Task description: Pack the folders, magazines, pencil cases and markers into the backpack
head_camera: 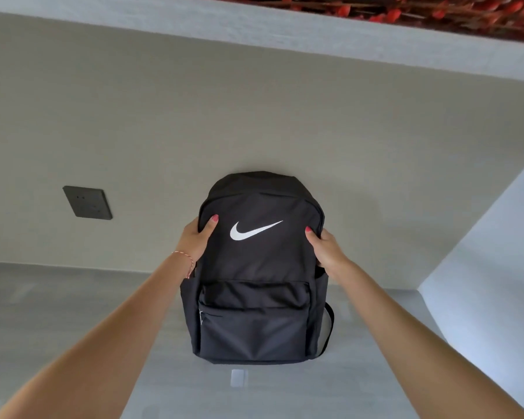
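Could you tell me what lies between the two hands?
In the head view, the upper part of the black backpack with its white swoosh logo lies between the left hand and right hand, which grip its sides.

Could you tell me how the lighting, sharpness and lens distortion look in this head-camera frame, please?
Head view: soft, even daylight; the black backpack keeps little surface detail and casts a faint shadow on the grey table. A pale glare patch sits on the table just before it. Wide-angle stretch bends the shelf edge and lengthens the forearms. Left hand and right hand are sharp; the red flowers look soft.
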